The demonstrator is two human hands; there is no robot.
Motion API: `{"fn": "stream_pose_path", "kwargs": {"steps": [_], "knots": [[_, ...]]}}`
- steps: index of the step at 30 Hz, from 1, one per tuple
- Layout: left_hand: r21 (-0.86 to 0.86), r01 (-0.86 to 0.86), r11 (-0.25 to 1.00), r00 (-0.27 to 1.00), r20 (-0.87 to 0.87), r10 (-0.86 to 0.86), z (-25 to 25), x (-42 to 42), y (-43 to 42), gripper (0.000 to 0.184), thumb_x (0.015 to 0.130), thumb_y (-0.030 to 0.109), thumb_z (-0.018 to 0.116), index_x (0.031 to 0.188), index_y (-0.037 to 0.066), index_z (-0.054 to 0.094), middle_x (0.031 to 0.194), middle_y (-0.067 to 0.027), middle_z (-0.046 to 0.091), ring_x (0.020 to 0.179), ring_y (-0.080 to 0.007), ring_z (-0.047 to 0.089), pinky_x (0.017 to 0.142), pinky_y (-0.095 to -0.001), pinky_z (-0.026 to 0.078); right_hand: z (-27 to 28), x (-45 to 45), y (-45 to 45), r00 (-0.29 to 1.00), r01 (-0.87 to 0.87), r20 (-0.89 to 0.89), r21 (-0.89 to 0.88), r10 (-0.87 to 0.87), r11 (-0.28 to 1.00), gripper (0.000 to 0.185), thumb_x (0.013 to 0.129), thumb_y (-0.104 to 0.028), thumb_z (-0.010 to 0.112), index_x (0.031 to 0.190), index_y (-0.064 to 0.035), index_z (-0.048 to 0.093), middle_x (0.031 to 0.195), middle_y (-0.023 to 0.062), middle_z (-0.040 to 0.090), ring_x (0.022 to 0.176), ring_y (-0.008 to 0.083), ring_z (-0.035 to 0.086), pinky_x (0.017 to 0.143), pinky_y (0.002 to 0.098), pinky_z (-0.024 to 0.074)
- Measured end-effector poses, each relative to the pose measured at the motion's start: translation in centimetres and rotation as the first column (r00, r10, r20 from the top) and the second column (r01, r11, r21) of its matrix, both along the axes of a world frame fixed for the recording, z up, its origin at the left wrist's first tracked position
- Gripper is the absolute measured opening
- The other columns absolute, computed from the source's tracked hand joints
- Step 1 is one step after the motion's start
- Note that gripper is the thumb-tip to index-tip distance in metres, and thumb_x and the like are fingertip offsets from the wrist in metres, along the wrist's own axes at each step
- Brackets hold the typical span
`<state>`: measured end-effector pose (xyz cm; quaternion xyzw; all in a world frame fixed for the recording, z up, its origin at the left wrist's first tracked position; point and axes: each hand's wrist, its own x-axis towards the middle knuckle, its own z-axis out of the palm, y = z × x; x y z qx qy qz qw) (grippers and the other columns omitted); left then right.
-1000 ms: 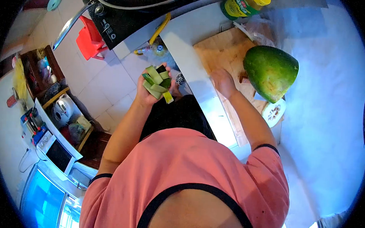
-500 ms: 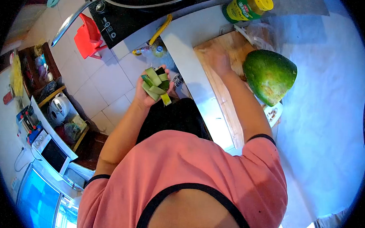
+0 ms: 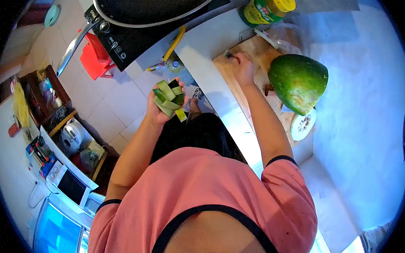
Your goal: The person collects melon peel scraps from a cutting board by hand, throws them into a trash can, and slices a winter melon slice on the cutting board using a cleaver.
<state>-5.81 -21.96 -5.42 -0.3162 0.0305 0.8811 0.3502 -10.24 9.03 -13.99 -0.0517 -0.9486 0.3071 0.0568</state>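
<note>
In my left hand (image 3: 155,111), held over the floor beside the counter, lies a small heap of green rind peelings (image 3: 169,98), cupped by the fingers. My right hand (image 3: 244,70) is over the wooden cutting board (image 3: 253,104), with its fingers curled together at the far left edge. Something small and dark shows at those fingertips, too small to name. To the right of this hand rests a large cut piece of green melon (image 3: 298,81). A pale round melon slice (image 3: 303,125) with a seedy centre shows just below it.
A black pan (image 3: 149,4) sits on an induction cooker (image 3: 120,46) at the upper left. Behind the board stands a green bottle with a yellow cap (image 3: 266,11), near a clear plastic bag (image 3: 290,37). A red stool (image 3: 96,58) stands on the tiled floor.
My right hand's fingers have come into clearer view at the board's edge, less blurred. More of the pan and the melon slice shows as the view shifts. My left hand still holds the peelings.
</note>
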Motion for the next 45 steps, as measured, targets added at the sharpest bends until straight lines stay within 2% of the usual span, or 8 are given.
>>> {"fn": "stream_pose_path", "kwargs": {"steps": [2,10,14,16,25,31,40,45], "knots": [[-0.002,0.017,1.000,1.000,0.009,-0.017,0.3,-0.5,-0.1,0.044,0.086,0.032,0.045,0.121,0.005,0.047,0.107,-0.0108,0.055,0.100,-0.0256,0.053,0.092,-0.0465,0.041,-0.4,-0.8,1.7,0.973,0.231,0.038,-0.042,-0.230,0.972,0.018,0.072,-0.009,0.059,0.089,-0.0070,0.064,0.089,0.0179,0.062,0.080,0.0349,0.060,0.067,0.0423,0.0468],[-0.028,0.063,0.998,0.998,0.008,-0.063,0.2,-1.6,-0.1,0.047,0.089,0.035,0.038,0.122,0.004,0.048,0.108,-0.0132,0.058,0.095,-0.0266,0.057,0.090,-0.0469,0.044,0.8,-0.4,0.5,0.949,0.277,0.150,0.012,-0.276,0.961,0.020,0.075,-0.013,0.059,0.094,-0.0071,0.062,0.086,0.0210,0.062,0.082,0.0372,0.060,0.069,0.0438,0.0487],[-0.005,0.080,0.997,0.997,0.009,-0.080,0.0,-1.4,-0.2,0.047,0.089,0.035,0.037,0.122,0.004,0.048,0.108,-0.0135,0.058,0.095,-0.0265,0.057,0.089,-0.0465,0.044,1.7,0.5,-1.0,1.000,-0.015,0.014,0.073,0.014,0.997,0.012,0.076,-0.009,0.060,0.084,-0.0015,0.058,0.082,0.0202,0.060,0.084,0.0352,0.058,0.072,0.0418,0.0462],[0.005,0.093,0.996,0.996,-0.006,-0.093,-0.3,-1.8,-0.3,0.047,0.089,0.036,0.037,0.122,0.004,0.048,0.109,-0.0136,0.057,0.096,-0.0263,0.057,0.089,-0.0465,0.044,2.6,-1.1,0.2,0.923,0.322,0.261,-0.126,-0.282,0.938,0.011,0.074,-0.011,0.063,0.080,-0.0047,0.057,0.094,0.0205,0.060,0.091,0.0387,0.056,0.076,0.0478,0.0457],[-0.010,0.094,0.996,0.995,0.014,-0.094,-0.6,-1.5,-0.8,0.049,0.088,0.037,0.038,0.123,0.004,0.047,0.111,-0.0131,0.057,0.097,-0.0259,0.056,0.090,-0.0467,0.043,2.4,1.0,-1.2,0.994,0.045,0.096,0.141,-0.059,0.989,0.027,0.071,-0.011,0.067,0.092,-0.0063,0.051,0.093,0.0148,0.055,0.091,0.0346,0.052,0.079,0.0437,0.0434],[0.031,0.077,0.997,0.997,-0.013,-0.076,0.1,-1.2,-0.6,0.049,0.088,0.036,0.040,0.123,0.003,0.047,0.110,-0.0129,0.057,0.097,-0.0260,0.056,0.090,-0.0469,0.044,2.2,0.4,-1.5,0.969,0.173,0.138,0.198,-0.202,0.965,0.023,0.071,-0.014,0.068,0.087,-0.0059,0.054,0.093,0.0153,0.056,0.093,0.0348,0.053,0.077,0.0433,0.0445],[-0.010,0.043,0.999,0.999,0.015,-0.043,-0.4,-0.6,-1.4,0.048,0.088,0.035,0.040,0.123,0.003,0.047,0.109,-0.0134,0.057,0.097,-0.0259,0.056,0.090,-0.0466,0.044,-1.9,-2.0,2.2,0.964,0.262,0.065,-0.090,-0.257,0.961,0.016,0.070,-0.008,0.060,0.085,-0.0011,0.060,0.079,0.0178,0.062,0.075,0.0369,0.059,0.069,0.0432,0.0485],[0.007,0.039,0.999,0.999,0.001,-0.039,-0.7,-0.3,-1.6,0.049,0.087,0.036,0.041,0.123,0.003,0.047,0.109,-0.0130,0.057,0.096,-0.0258,0.057,0.091,-0.0469,0.043,-1.5,-1.8,-0.7,0.990,0.123,0.066,0.048,-0.126,0.991,0.018,0.071,-0.009,0.061,0.087,-0.0017,0.062,0.085,0.0199,0.063,0.083,0.0356,0.061,0.072,0.0409,0.0490]]}}
